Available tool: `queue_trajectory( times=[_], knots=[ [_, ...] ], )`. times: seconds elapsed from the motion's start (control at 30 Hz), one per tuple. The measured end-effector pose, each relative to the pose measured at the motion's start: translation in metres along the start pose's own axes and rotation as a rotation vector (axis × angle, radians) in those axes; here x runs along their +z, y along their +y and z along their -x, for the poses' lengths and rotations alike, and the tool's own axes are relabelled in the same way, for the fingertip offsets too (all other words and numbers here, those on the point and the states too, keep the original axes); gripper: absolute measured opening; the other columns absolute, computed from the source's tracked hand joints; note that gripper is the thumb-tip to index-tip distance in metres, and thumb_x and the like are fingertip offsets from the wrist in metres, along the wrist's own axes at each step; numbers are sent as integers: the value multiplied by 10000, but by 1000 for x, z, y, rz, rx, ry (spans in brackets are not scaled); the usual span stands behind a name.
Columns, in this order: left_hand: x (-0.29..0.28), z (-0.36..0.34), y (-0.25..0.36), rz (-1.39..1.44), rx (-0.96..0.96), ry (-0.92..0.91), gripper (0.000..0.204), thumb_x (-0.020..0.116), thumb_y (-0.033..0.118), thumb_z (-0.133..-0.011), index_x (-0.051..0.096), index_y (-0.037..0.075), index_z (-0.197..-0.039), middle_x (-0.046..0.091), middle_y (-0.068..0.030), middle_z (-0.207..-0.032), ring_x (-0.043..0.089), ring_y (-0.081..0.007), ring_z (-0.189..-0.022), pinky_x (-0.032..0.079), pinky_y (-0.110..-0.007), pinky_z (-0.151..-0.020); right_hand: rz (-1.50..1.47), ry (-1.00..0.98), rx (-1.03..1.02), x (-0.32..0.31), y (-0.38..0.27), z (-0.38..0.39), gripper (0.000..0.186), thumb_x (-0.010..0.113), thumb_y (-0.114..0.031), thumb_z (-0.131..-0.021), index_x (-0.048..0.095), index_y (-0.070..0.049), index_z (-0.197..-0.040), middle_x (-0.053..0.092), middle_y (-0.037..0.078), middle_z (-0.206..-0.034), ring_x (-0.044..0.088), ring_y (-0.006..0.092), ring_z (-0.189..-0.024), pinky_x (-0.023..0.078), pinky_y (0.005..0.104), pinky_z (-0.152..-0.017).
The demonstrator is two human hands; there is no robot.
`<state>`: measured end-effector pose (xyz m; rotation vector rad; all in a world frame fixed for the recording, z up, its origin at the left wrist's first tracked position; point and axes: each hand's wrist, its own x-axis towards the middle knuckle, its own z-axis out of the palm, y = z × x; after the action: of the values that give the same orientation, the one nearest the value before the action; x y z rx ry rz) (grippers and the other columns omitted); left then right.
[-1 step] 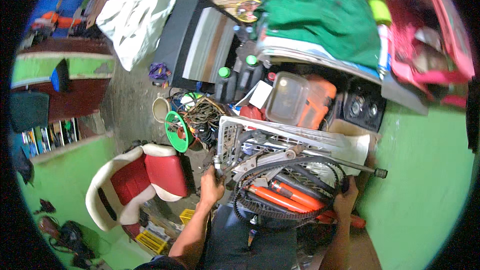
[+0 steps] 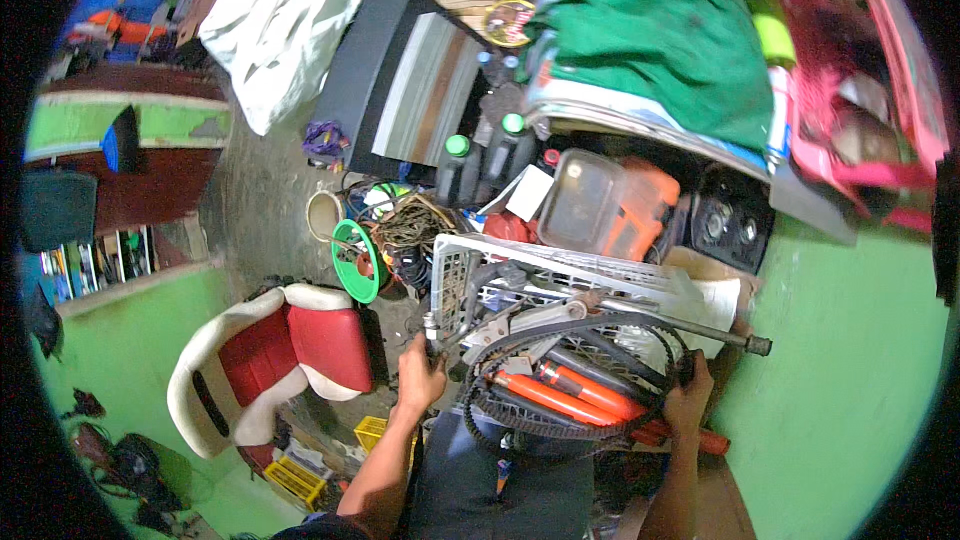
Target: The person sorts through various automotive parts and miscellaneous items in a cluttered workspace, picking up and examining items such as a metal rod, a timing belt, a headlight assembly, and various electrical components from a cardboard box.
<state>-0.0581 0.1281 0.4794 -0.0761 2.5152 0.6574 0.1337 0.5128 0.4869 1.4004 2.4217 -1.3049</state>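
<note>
A white plastic basket (image 2: 570, 262) full of tools and parts lies between my hands. My left hand (image 2: 421, 378) is closed at its left side, around a dark-handled tool with a chrome end (image 2: 431, 324). My right hand (image 2: 688, 392) is closed at the basket's right side, by a dark rounded piece; what its fingers grip is mostly hidden. A ribbed black belt (image 2: 478, 418) loops over the load. Inside the loop are orange tubes (image 2: 585, 399) and a grey metal arm (image 2: 535, 317). A long metal rod (image 2: 722, 334) sticks out to the right.
Beyond the basket are a clear plastic box (image 2: 580, 198), an orange case (image 2: 642, 208) and dark bottles with green caps (image 2: 457, 165). A red and white seat (image 2: 325, 345) stands left, near a green ring-shaped lid (image 2: 357, 262). A green wall (image 2: 850, 370) bounds the right.
The view has shifted slightly, and the basket sits a touch further left in it. Both hands keep the same closed grasp.
</note>
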Motion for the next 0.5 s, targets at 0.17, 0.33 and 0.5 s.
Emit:
queue_trajectory(
  times=[0.17,0.33,0.5],
  knots=[
    [-47,-22,-52,80,-160,99,226,735,19,-802,551,-60,-909,642,-274,-790,647,-466,-764,489,-480,-676,93,-101,-128,65,-95,-42,165,623,14,-805,576,20,-963,604,173,-759,565,259,-681,458,374,-647],
    [-88,-56,-92,129,-259,281,221,748,31,-799,573,-77,-880,642,-264,-751,647,-414,-689,494,-460,-664,-8,-240,-341,145,-198,-84,262,605,80,-795,624,11,-1047,681,212,-873,700,318,-870,515,402,-783],
    [-100,-113,-143,204,-360,421,230,745,44,-807,609,-64,-957,686,-262,-829,691,-438,-838,514,-464,-728,168,-296,-418,235,-279,-133,210,679,16,-803,653,27,-1011,709,200,-943,692,350,-905,504,384,-845]
  ],
)
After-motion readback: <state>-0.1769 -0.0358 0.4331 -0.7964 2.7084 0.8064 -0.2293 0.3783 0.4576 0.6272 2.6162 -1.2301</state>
